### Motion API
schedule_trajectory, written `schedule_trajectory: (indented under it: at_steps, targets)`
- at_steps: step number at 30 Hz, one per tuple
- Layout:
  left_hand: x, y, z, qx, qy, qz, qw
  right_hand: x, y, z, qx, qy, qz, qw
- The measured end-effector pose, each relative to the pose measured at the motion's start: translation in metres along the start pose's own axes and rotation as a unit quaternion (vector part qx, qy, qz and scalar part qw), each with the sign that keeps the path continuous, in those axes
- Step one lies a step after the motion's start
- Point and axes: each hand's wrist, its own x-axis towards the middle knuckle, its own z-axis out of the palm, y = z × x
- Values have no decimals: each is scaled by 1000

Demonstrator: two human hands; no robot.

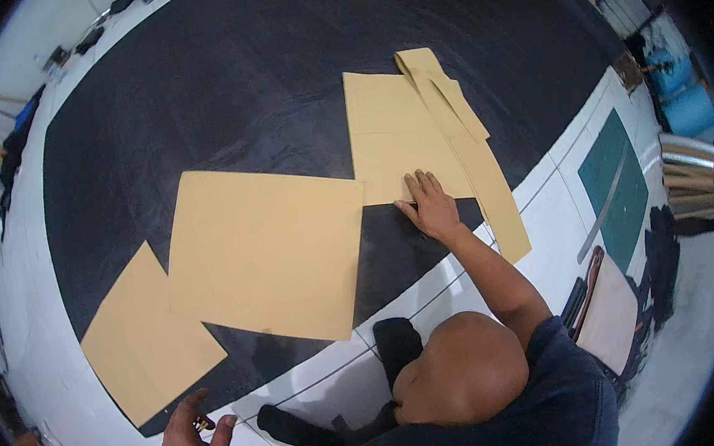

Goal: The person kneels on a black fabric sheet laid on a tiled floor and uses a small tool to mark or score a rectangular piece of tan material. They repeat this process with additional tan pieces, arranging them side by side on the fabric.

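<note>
From the head view I see my right hand [433,207] flat, fingers spread, palm down on the lower edge of a tan paper pattern piece [396,136] lying on black fabric [221,91]; open hand, pressing, not gripping. My left hand [191,441] sits low at the bottom edge of the view, fingers loosely curled around a small dark object with a brassy end [202,423]; too small to tell what it is, and I cannot tell how firmly it is pinched. That hand is just below the corner of the lower left tan piece [144,336], not touching it as far as I can see. A large square tan piece [267,251] lies in the middle, overlapping the lower left piece's edge and meeting the corner of the piece under my right hand. Long narrow tan strips [473,155] lie over the right side of that piece and run down onto the white table [556,199]. The black fabric covers most of the table. A green cutting mat [614,182] with a long metal ruler [603,212] lies on the table at right. Blue rolls [686,92] stand beyond the table at far right. A head and a dark blue shirt fill the lower centre.
</note>
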Motion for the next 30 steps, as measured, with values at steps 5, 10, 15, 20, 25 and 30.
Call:
schedule_trajectory:
  at_steps: [5,10,15,20,25,30]
  targets:
    - [14,21,2,-35,68,-55,996,11,40,7,-4,-17,60,998]
    - [23,32,-1,-23,64,-120,990,40,117,3,-32,-27,138,989]
    - [-6,9,-31,-34,163,-47,985,68,152,-14,-62,67,182,979]
    - [-14,-46,-66,19,193,-107,975,25,-10,-28,125,17,-20,992]
    - [66,-176,8,26,35,-146,988,-62,-141,9,102,-97,-227,964]
    - [93,-221,130,86,-9,-78,993,-65,-167,19,10,-164,-279,946]
